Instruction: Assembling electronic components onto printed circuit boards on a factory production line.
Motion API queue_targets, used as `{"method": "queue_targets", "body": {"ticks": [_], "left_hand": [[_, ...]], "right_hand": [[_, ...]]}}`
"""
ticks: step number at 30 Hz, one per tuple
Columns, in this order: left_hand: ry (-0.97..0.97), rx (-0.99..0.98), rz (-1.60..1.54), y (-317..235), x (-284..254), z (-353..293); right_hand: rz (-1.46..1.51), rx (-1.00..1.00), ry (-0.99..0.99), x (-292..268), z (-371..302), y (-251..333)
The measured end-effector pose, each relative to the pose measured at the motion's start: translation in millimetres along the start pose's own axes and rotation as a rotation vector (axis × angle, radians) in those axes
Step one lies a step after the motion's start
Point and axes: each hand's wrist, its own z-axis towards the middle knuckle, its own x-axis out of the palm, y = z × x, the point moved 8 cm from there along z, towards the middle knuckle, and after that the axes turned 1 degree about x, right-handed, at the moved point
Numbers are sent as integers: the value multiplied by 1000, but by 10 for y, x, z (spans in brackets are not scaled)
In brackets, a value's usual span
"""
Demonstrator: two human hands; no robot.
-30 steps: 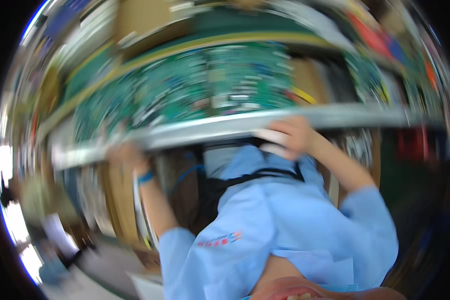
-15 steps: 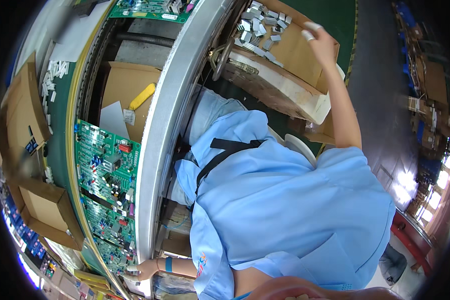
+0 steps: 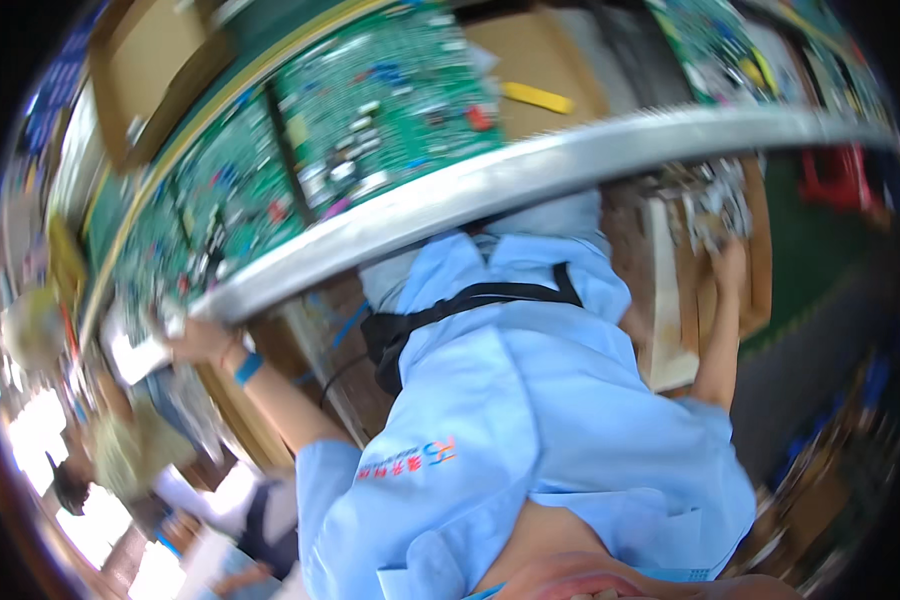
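My left hand (image 3: 202, 342), with a blue band at the wrist, reaches to the near edge of a green circuit board (image 3: 135, 285) at the far left of the line. Blur hides whether its fingers grip the board. At the right my right hand (image 3: 728, 268) is in a cardboard box (image 3: 758, 240), with its fingertips at a heap of small silver metal pieces (image 3: 715, 200). Motion smears those fingers, so I cannot make out any piece in them. More green boards with mounted parts, a populated board (image 3: 380, 110) among them, lie along the line between the hands.
A silver metal rail (image 3: 530, 175) runs between my body and the boards. Beyond it a yellow tool-like object (image 3: 537, 97) lies in a cardboard box (image 3: 570, 60). Another open carton (image 3: 155, 60) stands at the far left. Other people (image 3: 135, 440) are at the lower left.
The view has swung round, so the line now runs across it. My right hand has moved from the box's outer edge to the metal pieces. My left hand remains by the boards.
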Motion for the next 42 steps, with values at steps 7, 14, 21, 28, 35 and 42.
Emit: {"method": "queue_targets", "body": {"ticks": [7,14,21,28,35,42], "left_hand": [[-113,-61,-436,-1037,-357,76],[-87,-129,-393,-875,-418,41],[-226,-72,-264,-933,-473,33],[-155,-29,-317,-872,-544,-2],[416,-331,73,350,-1622,-530],[1452,-979,708,1499,-2212,-2176]], "right_hand": [[1092,517,-312,-928,-97,-921],[1870,-422,393,-2812,891,1833],[1345,-853,862,-2787,1218,4985],[974,-1064,1115,-2130,948,6482],[861,-1069,1052,-2090,651,6899],[761,-1014,868,-1954,566,7015]]}}
